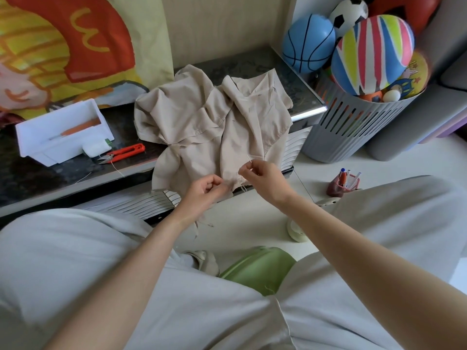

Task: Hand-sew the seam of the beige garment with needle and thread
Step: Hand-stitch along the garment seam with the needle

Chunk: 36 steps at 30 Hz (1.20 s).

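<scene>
Head view showed my left hand (206,189) pinching the hem of the beige garment (214,117), which hung over the tabletop (38,178) edge. My right hand (260,173) pinched the needle (249,159) just above the seam (235,181). With my hands that near, I judged a hasty push could prick my left hand, or a hard tug could pucker the cloth.

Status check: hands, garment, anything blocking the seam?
Left hand pinches beige garment edge. Right hand pinches needle, sticking up. Red snips lie left, apart from the work.
</scene>
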{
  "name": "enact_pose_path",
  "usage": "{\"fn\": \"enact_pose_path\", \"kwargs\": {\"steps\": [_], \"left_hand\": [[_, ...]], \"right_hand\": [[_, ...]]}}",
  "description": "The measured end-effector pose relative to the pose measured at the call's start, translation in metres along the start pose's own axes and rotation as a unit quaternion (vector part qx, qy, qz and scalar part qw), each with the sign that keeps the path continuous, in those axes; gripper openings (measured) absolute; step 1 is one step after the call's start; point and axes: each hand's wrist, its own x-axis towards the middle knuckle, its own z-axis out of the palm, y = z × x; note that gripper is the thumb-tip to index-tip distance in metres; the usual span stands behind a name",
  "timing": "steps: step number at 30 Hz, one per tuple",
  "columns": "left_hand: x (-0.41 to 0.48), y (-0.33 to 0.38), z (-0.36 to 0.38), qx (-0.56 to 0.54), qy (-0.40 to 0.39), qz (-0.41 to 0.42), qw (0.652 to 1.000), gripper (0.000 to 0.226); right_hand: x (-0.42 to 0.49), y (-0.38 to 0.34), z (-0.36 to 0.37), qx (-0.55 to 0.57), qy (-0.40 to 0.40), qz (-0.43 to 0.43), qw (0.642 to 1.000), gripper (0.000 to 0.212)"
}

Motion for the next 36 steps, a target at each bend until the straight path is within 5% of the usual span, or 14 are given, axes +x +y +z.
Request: {"fn": "enact_pose_path", "kwargs": {"steps": [4, 9, 13, 23, 30, 36], "left_hand": [[-0.005, 0.006, 0.002, -0.045, -0.018, 0.0, 0.999, 0.03], [-0.007, 0.007, -0.001, -0.043, -0.005, -0.012, 0.999, 0.007], [-0.007, 0.007, -0.003, -0.029, -0.013, -0.009, 0.999, 0.014], [-0.006, 0.001, -0.007, 0.219, 0.07, 0.04, 0.972, 0.023], [-0.009, 0.013, 0.003, 0.065, 0.04, 0.084, 0.994, 0.026], [-0.007, 0.021, 0.009, 0.064, -0.003, 0.082, 0.995, 0.015]], "right_hand": [[0.003, -0.007, 0.011, -0.024, -0.007, -0.034, 0.999, 0.015], [0.005, -0.003, 0.016, -0.104, -0.043, -0.01, 0.994, 0.012], [0.005, 0.0, 0.014, -0.131, -0.03, -0.011, 0.991, 0.013], [0.009, -0.008, -0.004, -0.13, 0.012, 0.017, 0.991, 0.023], [0.006, -0.022, 0.0, -0.079, 0.0, -0.013, 0.997, 0.012], [0.005, -0.03, 0.001, -0.094, -0.009, -0.032, 0.995, 0.011]]}}
